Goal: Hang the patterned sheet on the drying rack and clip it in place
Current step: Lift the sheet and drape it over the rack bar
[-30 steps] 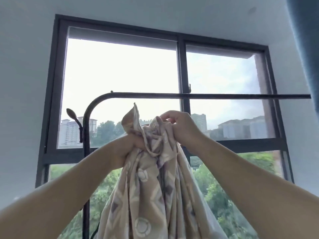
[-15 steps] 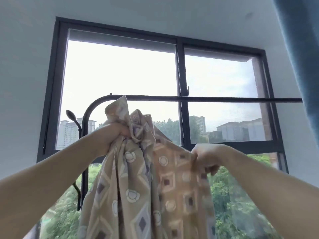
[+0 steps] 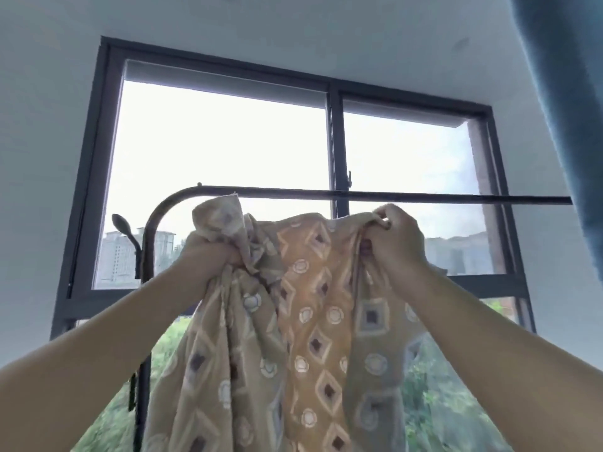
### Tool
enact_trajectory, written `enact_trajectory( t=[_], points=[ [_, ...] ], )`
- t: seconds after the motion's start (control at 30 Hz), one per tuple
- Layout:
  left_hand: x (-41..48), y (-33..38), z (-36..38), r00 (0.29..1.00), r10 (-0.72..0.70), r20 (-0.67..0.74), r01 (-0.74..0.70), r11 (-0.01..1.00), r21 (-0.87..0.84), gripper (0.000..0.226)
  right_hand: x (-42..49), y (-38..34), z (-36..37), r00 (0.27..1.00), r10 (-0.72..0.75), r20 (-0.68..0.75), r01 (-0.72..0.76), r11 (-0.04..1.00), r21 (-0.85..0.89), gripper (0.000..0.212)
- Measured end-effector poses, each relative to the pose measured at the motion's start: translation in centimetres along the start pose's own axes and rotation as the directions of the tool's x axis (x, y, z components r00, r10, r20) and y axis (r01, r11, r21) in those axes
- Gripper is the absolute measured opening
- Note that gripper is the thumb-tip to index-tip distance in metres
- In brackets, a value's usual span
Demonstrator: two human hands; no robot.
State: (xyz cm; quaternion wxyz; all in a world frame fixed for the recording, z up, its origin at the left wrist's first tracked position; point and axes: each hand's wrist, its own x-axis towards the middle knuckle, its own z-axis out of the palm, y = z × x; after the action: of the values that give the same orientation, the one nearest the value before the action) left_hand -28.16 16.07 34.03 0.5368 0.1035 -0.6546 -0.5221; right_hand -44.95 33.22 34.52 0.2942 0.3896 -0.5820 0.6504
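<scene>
Under the rack's top bar [image 3: 391, 198], my left hand [image 3: 208, 256] and right hand [image 3: 391, 243] grip the sheet [image 3: 310, 321], not hung or clipped yet.

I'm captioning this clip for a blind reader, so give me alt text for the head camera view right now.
Two bare hands, left hand and right hand, grip the top edge of a beige patterned sheet and hold it up just below the black bar of a drying rack. Behind is a large window with trees and buildings outside; a blue curtain hangs at right.
</scene>
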Motion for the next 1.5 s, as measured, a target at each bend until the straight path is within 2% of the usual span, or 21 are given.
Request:
enact_trajectory(
  t=[0.07,0.17,0.23,0.33,0.4,0.53,0.6,0.67,0.73,0.8,0.83,0.9,0.93,1.0,1.07,1.17,1.27,1.3,1.37,1.43,1.5],
  points=[
    [-0.6,0.8,1.7,0.999,0.019,0.046,-0.019,1.0,-0.013,0.033,-1.2,-0.7,1.4,0.985,0.077,0.154,-0.115,0.959,0.26,0.021],
    [-0.8,1.8,3.4,0.997,0.015,0.081,-0.007,0.996,-0.093,0.024,-3.0,-1.3,2.3,0.931,0.018,0.365,-0.212,0.839,0.501,0.019],
    [-0.7,2.3,3.9,0.988,-0.016,0.151,0.033,0.994,-0.107,0.02,-4.0,-1.1,2.6,0.846,-0.073,0.528,-0.243,0.828,0.504,0.025],
    [-0.5,2.9,4.1,0.957,-0.052,0.286,0.09,0.989,-0.12,0.016,-4.9,-0.4,3.0,0.688,-0.112,0.717,-0.287,0.865,0.411,0.076],
    [-0.8,3.0,4.3,0.929,-0.027,0.37,0.077,0.99,-0.119,0.014,-5.4,0.0,3.4,0.676,-0.077,0.733,-0.278,0.894,0.351,0.083],
    [-0.9,3.2,4.9,0.894,0.021,0.447,0.019,0.996,-0.085,0.025,-5.4,0.4,4.3,0.829,-0.008,0.559,-0.199,0.93,0.308,0.069],
    [-0.8,3.2,5.2,0.891,0.101,0.443,-0.126,0.992,0.027,0.015,-4.7,0.6,4.2,0.91,0.041,0.412,-0.17,0.944,0.283,0.065],
    [-1.2,2.8,5.7,0.922,0.171,0.348,-0.245,0.952,0.182,0.014,-3.6,0.6,3.6,0.958,0.063,0.28,-0.138,0.956,0.258,0.06],
    [-1.1,2.3,6.3,0.944,0.291,0.157,-0.329,0.878,0.349,0.014,-2.5,0.2,2.9,0.977,0.034,0.208,-0.091,0.958,0.272,0.057],
    [-1.0,1.9,7.0,0.933,0.357,0.034,-0.333,0.829,0.449,0.019,-1.7,-0.4,2.8,0.986,0.0,0.167,-0.046,0.961,0.273,0.057],
    [-0.7,1.9,7.3,0.935,0.354,-0.016,-0.319,0.861,0.396,0.02,-1.5,-0.7,3.0,0.988,-0.021,0.152,-0.021,0.962,0.271,0.059],
    [0.3,2.2,7.9,0.96,0.253,-0.12,-0.244,0.966,0.084,0.012,-1.0,-0.7,3.6,0.991,-0.052,0.125,0.018,0.964,0.264,0.066],
    [0.9,2.4,8.1,0.963,0.202,-0.177,-0.215,0.975,-0.058,0.023,-0.7,-0.6,3.8,0.993,-0.062,0.103,0.033,0.965,0.262,0.069],
    [1.8,2.9,8.3,0.938,0.252,-0.239,-0.29,0.947,-0.138,0.041,0.0,-0.7,4.3,0.995,-0.083,0.056,0.065,0.963,0.261,0.073],
    [2.4,3.0,8.6,0.89,0.403,-0.216,-0.436,0.889,-0.139,0.033,1.0,-1.0,4.8,0.994,-0.108,0.006,0.103,0.959,0.263,0.071],
    [2.9,2.3,9.1,0.771,0.637,-0.004,-0.634,0.767,-0.102,0.03,3.3,-1.7,5.6,0.989,-0.123,-0.079,0.14,0.953,0.269,0.062],
    [5.9,2.3,9.4,0.674,0.723,0.148,-0.738,0.666,0.108,0.03,6.0,-2.5,6.8,0.976,-0.149,-0.16,0.186,0.95,0.251,0.059],
    [7.4,2.6,9.4,0.678,0.717,0.162,-0.733,0.643,0.219,0.03,7.0,-2.8,7.2,0.971,-0.155,-0.18,0.196,0.951,0.237,0.061],
    [9.1,3.9,9.1,0.758,0.624,0.193,-0.638,0.645,0.42,0.04,9.0,-3.6,7.6,0.968,-0.158,-0.196,0.202,0.952,0.23,0.062],
    [10.5,5.4,9.1,0.829,0.526,0.189,-0.546,0.686,0.482,0.042,11.4,-4.8,7.7,0.961,-0.172,-0.216,0.222,0.947,0.231,0.06],
    [11.7,7.2,9.0,0.853,0.494,0.165,-0.498,0.678,0.541,0.048,13.7,-6.2,7.6,0.942,-0.198,-0.271,0.26,0.94,0.219,0.056]
  ],
)
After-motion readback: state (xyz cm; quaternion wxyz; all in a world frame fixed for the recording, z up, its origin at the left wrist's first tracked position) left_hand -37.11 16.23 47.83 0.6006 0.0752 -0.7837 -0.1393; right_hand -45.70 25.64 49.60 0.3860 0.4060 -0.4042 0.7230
